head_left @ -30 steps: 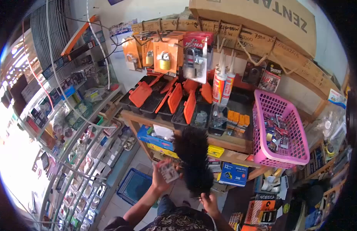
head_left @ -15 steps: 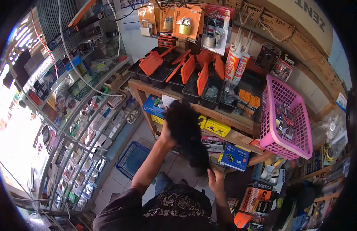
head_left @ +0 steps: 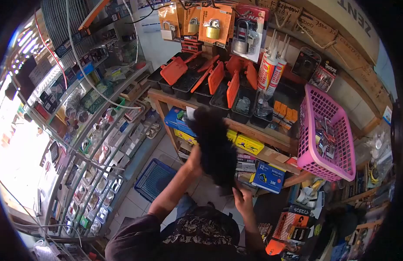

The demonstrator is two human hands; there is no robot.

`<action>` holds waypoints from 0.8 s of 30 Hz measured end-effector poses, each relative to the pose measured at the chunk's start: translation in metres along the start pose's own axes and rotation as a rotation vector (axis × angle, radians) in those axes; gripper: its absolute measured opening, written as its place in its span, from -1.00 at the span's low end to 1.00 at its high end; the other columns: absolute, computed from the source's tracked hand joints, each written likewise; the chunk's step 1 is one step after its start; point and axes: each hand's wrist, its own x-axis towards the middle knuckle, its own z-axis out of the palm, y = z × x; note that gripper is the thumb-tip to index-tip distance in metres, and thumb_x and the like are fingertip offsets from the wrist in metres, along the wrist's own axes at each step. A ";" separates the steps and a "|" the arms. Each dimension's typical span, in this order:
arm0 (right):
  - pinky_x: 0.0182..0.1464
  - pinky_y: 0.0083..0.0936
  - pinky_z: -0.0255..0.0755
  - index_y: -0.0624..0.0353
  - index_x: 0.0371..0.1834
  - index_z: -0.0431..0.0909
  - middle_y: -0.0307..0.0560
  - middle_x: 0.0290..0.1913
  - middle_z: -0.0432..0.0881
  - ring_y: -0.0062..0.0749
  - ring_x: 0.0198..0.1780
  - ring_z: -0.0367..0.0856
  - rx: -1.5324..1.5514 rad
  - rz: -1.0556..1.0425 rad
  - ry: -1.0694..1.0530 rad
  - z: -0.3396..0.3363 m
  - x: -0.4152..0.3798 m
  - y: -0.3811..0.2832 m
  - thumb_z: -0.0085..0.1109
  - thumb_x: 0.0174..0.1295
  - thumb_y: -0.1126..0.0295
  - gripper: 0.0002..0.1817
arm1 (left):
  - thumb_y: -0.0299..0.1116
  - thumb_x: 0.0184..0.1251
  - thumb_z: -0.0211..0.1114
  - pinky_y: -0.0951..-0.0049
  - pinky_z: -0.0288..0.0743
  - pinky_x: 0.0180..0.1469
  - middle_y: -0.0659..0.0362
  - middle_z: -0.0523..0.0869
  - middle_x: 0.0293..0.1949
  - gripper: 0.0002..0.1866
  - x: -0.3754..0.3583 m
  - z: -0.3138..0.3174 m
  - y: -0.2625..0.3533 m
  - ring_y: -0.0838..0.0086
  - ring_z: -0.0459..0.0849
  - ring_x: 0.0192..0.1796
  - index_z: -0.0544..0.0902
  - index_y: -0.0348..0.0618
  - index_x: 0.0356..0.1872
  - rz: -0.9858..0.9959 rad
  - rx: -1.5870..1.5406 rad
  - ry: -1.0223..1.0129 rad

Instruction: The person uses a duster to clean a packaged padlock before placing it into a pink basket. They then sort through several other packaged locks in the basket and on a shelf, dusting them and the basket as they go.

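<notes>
- The black duster (head_left: 215,150) is off any surface, held up in front of the person, tilted, its far end leaning left toward the front edge of the wooden shelf (head_left: 166,98), nearer that shelf's left corner than its right end. Whether it touches the edge cannot be told.
- It looks light, and its shaggy pile should be soft and give under pressure; it seems hardly fragile. The pile may slide if pinched, so the firmer grip is at the narrow lower end, where any stiff core or handle would sit.
- The right hand (head_left: 243,200) has its fingers closed around that lower end; the duster rises away from it, forward and to the left.
- The left hand (head_left: 194,163) is just beside the duster's left side, its fingers hidden behind the pile; I cannot tell whether it grips anything.
- Beyond the far end, black bins (head_left: 183,92) with orange lids line the shelf's front edge.
- A pink basket (head_left: 332,167) stands at the shelf's right end, well apart from both hands.
- Below the front edge, right of the duster, sit a yellow box (head_left: 249,144) and a blue box (head_left: 269,177).
</notes>
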 end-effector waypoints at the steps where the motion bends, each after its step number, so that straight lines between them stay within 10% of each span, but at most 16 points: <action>1: -0.22 -0.52 0.42 0.37 0.15 0.53 0.05 -0.28 0.68 -0.50 -0.34 0.52 -0.027 0.016 -0.069 0.001 -0.003 0.006 0.10 0.33 0.42 -0.63 | 0.28 0.44 -0.19 0.16 0.23 0.43 0.07 0.47 0.29 -0.26 0.001 -0.001 0.017 0.26 0.48 0.29 0.31 -0.10 0.38 0.052 0.000 0.001; 5: -0.15 -0.49 0.44 0.35 0.15 0.54 0.05 -0.25 0.68 -0.47 -0.28 0.55 0.008 -0.314 0.096 0.010 -0.010 0.013 0.09 0.33 0.41 -0.63 | 0.41 0.34 -0.16 0.05 0.26 0.39 0.02 0.52 0.24 -0.16 -0.012 0.011 0.051 0.19 0.50 0.27 0.38 -0.13 0.33 0.038 -0.250 -0.136; 11: 0.17 -0.44 0.36 0.39 0.10 0.56 0.11 -0.03 0.68 -0.27 0.07 0.59 0.272 0.226 0.020 0.000 0.010 -0.015 0.09 0.32 0.42 -0.65 | 0.39 0.36 -0.16 0.25 0.43 0.25 0.05 0.49 0.28 -0.15 -0.023 0.014 0.015 0.21 0.53 0.25 0.30 -0.10 0.41 -0.213 0.210 0.309; 17: 0.12 -0.43 0.38 0.38 0.12 0.54 0.10 -0.03 0.68 -0.32 0.04 0.60 0.116 -0.105 0.022 -0.005 0.004 0.004 0.10 0.31 0.44 -0.64 | 0.38 0.41 -0.34 0.17 0.43 0.31 0.04 0.54 0.24 -0.18 -0.027 0.027 0.051 0.24 0.57 0.23 0.31 -0.05 0.40 0.003 -0.069 0.022; 18: 0.12 -0.43 0.38 0.38 0.13 0.54 0.08 -0.02 0.68 -0.33 0.04 0.59 0.127 -0.127 0.045 -0.008 0.006 0.001 0.10 0.31 0.45 -0.64 | 0.35 0.43 -0.32 0.19 0.45 0.28 0.08 0.54 0.24 -0.21 -0.015 -0.008 0.030 0.26 0.60 0.18 0.31 -0.05 0.40 -0.137 -0.579 -0.647; 19: 0.12 -0.43 0.38 0.38 0.13 0.54 0.07 -0.02 0.68 -0.34 0.04 0.58 0.139 -0.144 0.070 -0.011 0.006 -0.001 0.10 0.31 0.46 -0.64 | 0.35 0.43 -0.32 0.19 0.45 0.28 0.08 0.54 0.24 -0.21 -0.021 0.007 0.022 0.26 0.60 0.18 0.31 -0.05 0.40 -0.133 -0.573 -0.645; 21: -0.09 -0.53 0.43 0.35 0.15 0.53 -0.06 -0.17 0.68 -0.46 -0.17 0.59 0.160 -0.010 0.041 -0.009 0.014 0.012 0.10 0.31 0.46 -0.64 | 0.50 0.29 -0.23 0.42 0.49 -0.15 0.06 0.62 -0.07 -0.09 -0.028 0.040 0.002 0.33 0.57 -0.29 0.31 -0.01 0.42 -0.151 0.251 0.445; 23: -0.37 -0.65 0.31 0.31 0.14 0.55 -0.23 -0.37 0.60 -0.64 -0.44 0.45 0.113 -0.261 0.149 -0.004 0.021 0.009 0.11 0.32 0.45 -0.66 | 0.47 0.32 -0.21 0.30 0.53 -0.01 0.03 0.61 0.03 -0.12 -0.011 -0.003 -0.002 0.29 0.62 -0.13 0.30 0.01 0.42 -0.155 0.252 0.327; 24: -0.38 -0.63 0.32 0.31 0.08 0.58 -0.23 -0.40 0.59 -0.64 -0.46 0.45 0.225 -0.035 0.052 -0.007 0.015 0.003 0.09 0.32 0.46 -0.70 | 0.46 0.32 -0.21 0.26 0.50 0.09 0.02 0.60 0.07 -0.14 0.015 -0.047 -0.007 0.26 0.62 -0.05 0.31 0.02 0.41 -0.179 -0.179 -0.178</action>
